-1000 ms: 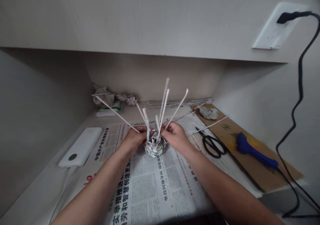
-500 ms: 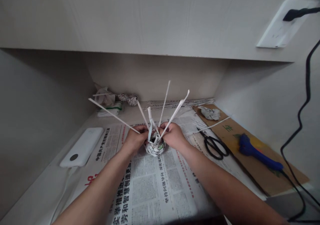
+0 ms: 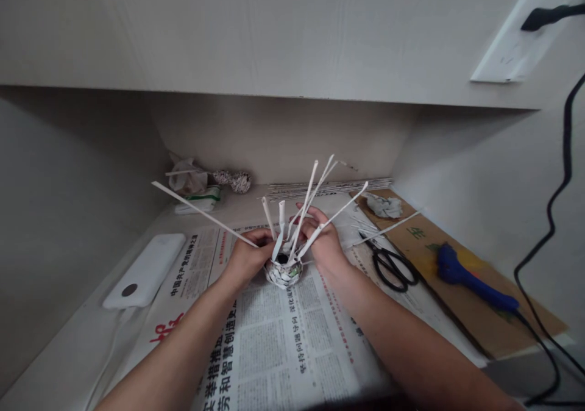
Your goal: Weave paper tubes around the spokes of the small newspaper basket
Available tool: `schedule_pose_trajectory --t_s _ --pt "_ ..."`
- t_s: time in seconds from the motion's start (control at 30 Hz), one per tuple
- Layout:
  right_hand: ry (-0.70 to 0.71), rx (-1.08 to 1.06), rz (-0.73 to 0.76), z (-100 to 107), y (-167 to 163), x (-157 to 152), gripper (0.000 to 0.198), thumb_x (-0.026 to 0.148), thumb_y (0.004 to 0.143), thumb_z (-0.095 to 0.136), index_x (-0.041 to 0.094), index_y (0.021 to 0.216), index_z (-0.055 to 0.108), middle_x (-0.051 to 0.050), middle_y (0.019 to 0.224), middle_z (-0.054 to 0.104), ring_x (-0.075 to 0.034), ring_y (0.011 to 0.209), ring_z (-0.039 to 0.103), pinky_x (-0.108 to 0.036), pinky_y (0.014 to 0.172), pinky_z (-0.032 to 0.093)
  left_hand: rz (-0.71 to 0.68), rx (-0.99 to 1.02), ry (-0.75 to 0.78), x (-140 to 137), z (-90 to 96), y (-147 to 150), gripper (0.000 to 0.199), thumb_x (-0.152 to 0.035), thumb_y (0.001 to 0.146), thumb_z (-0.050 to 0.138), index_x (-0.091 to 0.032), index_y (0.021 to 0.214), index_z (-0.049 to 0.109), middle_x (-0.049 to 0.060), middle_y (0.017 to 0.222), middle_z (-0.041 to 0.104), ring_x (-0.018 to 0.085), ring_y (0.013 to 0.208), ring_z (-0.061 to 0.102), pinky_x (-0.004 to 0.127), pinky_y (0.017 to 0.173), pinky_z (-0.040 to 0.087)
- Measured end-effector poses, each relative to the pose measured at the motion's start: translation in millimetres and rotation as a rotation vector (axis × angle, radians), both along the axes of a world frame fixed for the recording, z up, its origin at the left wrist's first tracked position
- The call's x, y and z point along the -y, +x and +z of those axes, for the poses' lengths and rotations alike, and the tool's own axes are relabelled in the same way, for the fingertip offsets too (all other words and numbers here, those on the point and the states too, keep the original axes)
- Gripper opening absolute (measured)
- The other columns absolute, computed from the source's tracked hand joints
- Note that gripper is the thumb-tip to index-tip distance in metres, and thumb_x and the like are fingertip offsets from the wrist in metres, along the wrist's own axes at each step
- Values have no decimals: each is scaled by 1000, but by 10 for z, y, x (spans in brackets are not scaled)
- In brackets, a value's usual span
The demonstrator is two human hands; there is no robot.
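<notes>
A small round basket woven from rolled newspaper strips [image 3: 284, 275] sits between my hands, and several white paper tubes stick up and out from its rim. My left hand [image 3: 249, 253] grips the basket's left side, its thumb at the rim and a long tube [image 3: 201, 212] jutting out past it. On the right, my right hand [image 3: 322, 237] is at the tubes behind the rim, fingers bent and partly raised; a paper tube [image 3: 305, 219] passes by its fingertips. Whether those fingertips pinch a tube is partly hidden.
Newspaper [image 3: 274, 338] covers the tabletop. To the right lie black scissors [image 3: 395, 268], cardboard [image 3: 420, 240] and a blue glue gun [image 3: 475, 283] with a cord. A white power bank [image 3: 146, 271] is at left. Paper tubes [image 3: 356, 186] and a woven paper piece [image 3: 233, 180] lie behind.
My right hand has moved slightly right and away from the rim, its fingers lifting. Several tubes now lean more to the right, and the basket's dark opening shows better.
</notes>
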State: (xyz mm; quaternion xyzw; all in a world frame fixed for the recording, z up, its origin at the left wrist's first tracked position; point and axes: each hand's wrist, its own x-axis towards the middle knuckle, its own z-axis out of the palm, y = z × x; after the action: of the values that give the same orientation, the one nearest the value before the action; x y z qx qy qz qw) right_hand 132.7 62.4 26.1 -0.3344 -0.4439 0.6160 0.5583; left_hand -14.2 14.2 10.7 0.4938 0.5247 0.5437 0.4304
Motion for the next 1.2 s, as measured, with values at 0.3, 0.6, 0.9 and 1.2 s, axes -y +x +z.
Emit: schedule_pose_trajectory --t_s 0.3,0.6,0.9,1.2 --pt "-176 -79 -55 39 50 -116 43 50 62 77 21 88 59 2 72 64 -8 42 49 -22 35 39 -45 -112 30 30 92 14 22 -34 62 76 -16 72 74 5 67 70 19 64 63 26 61 47" --pt "-29 254 81 -34 93 32 31 18 56 70 20 86 65 3 65 65 -14 58 60 -26 56 49 -25 -151 54 8 42 -5 19 -30 68 70 -16 80 77 6 78 75 19 66 66 24 58 46" --pt "142 655 29 -51 190 89 13 31 65 71 19 69 66 0 62 66 -16 59 60 -26 58 47 17 -143 39 53 120 56 17 -28 65 73 -15 76 77 7 79 75 19 67 66 25 61 49" --pt "156 596 23 -200 143 100 10 31 69 66 21 73 67 0 63 68 -16 57 61 -25 54 45 -12 27 -75 8 26 -4 16 -26 62 74 -15 73 76 3 63 69 14 53 58 23 51 43"
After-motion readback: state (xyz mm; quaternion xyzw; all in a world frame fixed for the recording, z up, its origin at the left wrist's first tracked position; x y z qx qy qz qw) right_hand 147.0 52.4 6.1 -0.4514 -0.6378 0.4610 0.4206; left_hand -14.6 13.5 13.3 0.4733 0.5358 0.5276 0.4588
